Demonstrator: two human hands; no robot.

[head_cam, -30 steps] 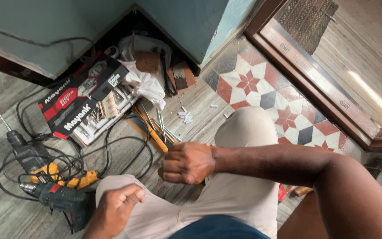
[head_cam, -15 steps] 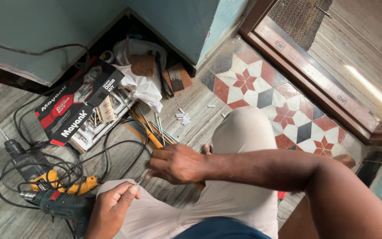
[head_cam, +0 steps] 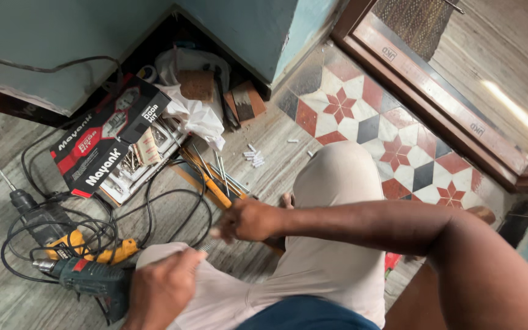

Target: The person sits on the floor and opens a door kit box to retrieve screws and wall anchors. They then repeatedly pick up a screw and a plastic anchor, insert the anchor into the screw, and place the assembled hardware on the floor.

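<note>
Hands drawn closer together

The right hand [head_cam: 249, 220] has slid left off the knee, and the left hand [head_cam: 163, 287] has risen to meet it; a thin metal bit [head_cam: 208, 246] now shows between them, its ends blurred.

Bare forearms, beige trousers [head_cam: 337, 244] over the knees, blue garment [head_cam: 307, 315] at the waist.
</note>
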